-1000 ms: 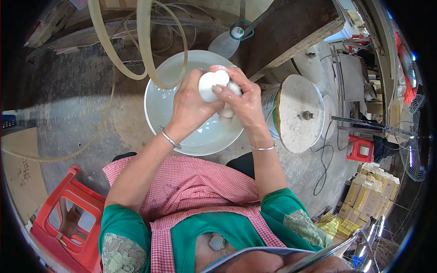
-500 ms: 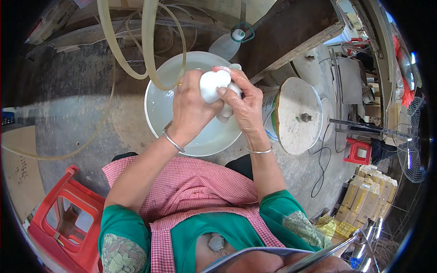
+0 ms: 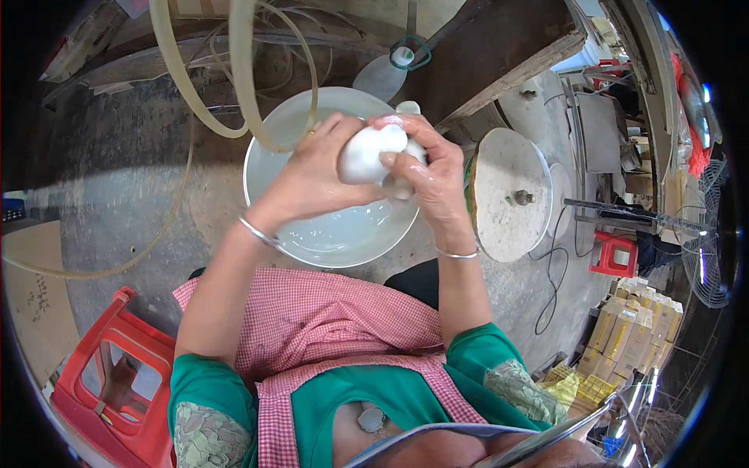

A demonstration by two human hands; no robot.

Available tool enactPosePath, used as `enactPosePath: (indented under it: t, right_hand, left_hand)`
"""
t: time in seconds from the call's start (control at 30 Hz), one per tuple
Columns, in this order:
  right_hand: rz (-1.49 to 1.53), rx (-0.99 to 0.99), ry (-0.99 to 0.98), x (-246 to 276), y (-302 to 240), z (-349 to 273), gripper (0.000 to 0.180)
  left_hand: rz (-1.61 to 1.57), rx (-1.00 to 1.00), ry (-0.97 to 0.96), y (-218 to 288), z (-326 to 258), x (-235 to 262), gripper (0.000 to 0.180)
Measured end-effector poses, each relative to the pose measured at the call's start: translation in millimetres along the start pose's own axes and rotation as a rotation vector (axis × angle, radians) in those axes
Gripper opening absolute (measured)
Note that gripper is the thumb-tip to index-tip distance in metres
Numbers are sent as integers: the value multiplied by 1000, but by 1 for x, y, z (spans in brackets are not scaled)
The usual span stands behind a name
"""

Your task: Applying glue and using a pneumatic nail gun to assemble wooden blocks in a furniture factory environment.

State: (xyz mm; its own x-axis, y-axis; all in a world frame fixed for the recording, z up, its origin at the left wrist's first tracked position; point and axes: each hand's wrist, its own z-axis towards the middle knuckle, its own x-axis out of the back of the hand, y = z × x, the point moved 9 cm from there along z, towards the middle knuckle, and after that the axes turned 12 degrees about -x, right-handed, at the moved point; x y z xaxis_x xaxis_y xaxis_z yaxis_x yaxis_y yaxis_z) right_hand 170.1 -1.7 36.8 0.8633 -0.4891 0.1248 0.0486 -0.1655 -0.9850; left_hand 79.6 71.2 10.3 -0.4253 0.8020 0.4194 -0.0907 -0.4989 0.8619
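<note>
Gingham apron (image 3: 335, 312), pink-and-white cotton-like cloth, lay creased over the lap beneath a green top (image 3: 343, 386) with lacy patches (image 3: 207, 433) on the sleeves. Beyond, above a round white basin (image 3: 328, 257) of rippled water, was a smooth, glossy white piece (image 3: 367, 156) with rounded, bulging lobes. The right hand (image 3: 438, 173) held it, wet-skinned, thumb pressed to its front; the left hand (image 3: 316, 173) lay against its other side, thumb stretched beneath, though how firmly it gripped I could not tell. Pale translucent tubing (image 3: 243, 62) looped nearby. Farther off were a coarse, flat disc (image 3: 503, 210) with a knob and stacked cardboard boxes (image 3: 624, 331). Since half a second earlier, the left wrist had swung outward, and more of a small lobe showed above the right fingers.
</note>
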Motion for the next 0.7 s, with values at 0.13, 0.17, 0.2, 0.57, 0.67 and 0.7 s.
enactPosePath:
  t: [0.13,0.17,0.2,0.57,0.67,0.7]
  right_hand:
    - [5,-7,-194,-13,-7,-9,35]
    - [6,-6,-197,-13,-7,-9,35]
    - [38,-1,-226,-13,-7,-8,35]
    - [-29,30,-157,-14,-5,-7,36]
    - [-81,29,-104,-17,-9,-9,36]
    - [-84,21,-89,-16,-8,-10,36]
  left_hand:
    - [-501,91,-251,-6,-9,-18,94]
    - [-500,93,-249,-5,-10,-18,94]
    - [-503,96,-231,-4,-10,-18,92]
    - [-485,95,-45,-6,-10,-18,75]
    - [-409,166,-25,-15,-12,-19,72]
    - [-380,163,-5,-15,-12,-18,71]
